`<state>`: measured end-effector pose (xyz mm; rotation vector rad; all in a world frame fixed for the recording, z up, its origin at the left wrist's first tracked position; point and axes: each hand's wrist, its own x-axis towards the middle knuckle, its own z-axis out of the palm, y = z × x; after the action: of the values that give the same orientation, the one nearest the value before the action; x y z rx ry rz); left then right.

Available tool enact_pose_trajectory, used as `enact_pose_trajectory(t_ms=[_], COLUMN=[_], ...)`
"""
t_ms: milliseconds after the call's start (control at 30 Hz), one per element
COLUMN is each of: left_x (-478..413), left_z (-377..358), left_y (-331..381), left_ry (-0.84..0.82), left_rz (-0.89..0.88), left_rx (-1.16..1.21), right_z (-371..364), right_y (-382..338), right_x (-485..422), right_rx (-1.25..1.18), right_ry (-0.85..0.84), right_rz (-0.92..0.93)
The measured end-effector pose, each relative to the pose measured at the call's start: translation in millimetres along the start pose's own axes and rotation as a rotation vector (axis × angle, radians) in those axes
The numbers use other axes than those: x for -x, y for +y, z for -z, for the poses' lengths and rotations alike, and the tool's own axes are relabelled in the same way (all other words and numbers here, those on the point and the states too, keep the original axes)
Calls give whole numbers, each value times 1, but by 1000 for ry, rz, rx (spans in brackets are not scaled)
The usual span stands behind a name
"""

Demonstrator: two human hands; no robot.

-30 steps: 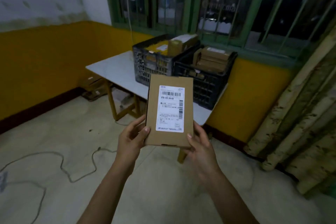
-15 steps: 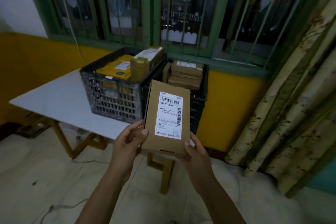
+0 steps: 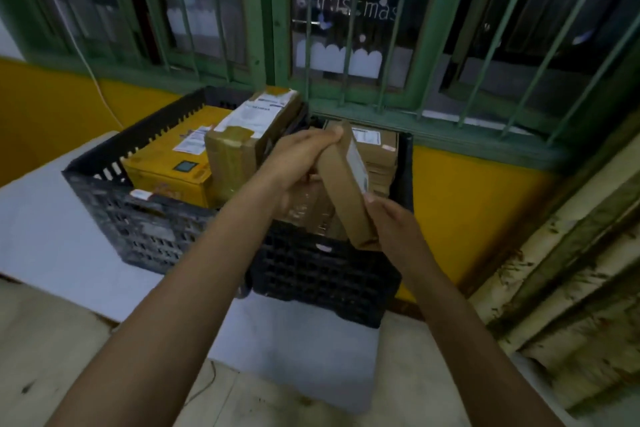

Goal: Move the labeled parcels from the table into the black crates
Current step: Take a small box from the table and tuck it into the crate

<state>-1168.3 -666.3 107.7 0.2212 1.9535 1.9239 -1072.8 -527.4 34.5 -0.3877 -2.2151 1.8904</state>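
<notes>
Parcel (image 3: 341, 191) tilts over the black crate (image 3: 325, 274) at the table's (image 3: 52, 218) right edge; left hand (image 3: 298, 156) grips its top, right hand (image 3: 391, 222) its bottom.

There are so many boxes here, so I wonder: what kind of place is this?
Probably a small parcel-sorting room: black crates full of labeled parcels sit on a plain table beneath a barred window.

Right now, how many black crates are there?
2. The left crate holds a yellow box and a taped brown box; the right crate sits beside it, under the tilted parcel. None seems hidden behind them.
</notes>
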Motion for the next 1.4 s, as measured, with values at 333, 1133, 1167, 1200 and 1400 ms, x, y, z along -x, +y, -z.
enact_pose_trajectory(t_ms=[333,1133,1167,1200,1400], left_x=[-110,-165,-164,-163,-162], left_z=[-48,-51,-52,-53,-45], left_y=[-35,-32,-32,-32,-34], left_ry=[-358,-443,-452,-456,-426], left_rz=[156,261,263,262,208], left_rx=[-211,-75,-72,-60,-93], right_z=[29,27,28,28,21], right_y=[-10,-19,-20,-21,-26], right_x=[-72,-135,-134,-133,-136], right_rx=[10,311,373,433,444], right_ry=[114,322,330,334,306], right_rz=[-348,-270,-254,-240,-206])
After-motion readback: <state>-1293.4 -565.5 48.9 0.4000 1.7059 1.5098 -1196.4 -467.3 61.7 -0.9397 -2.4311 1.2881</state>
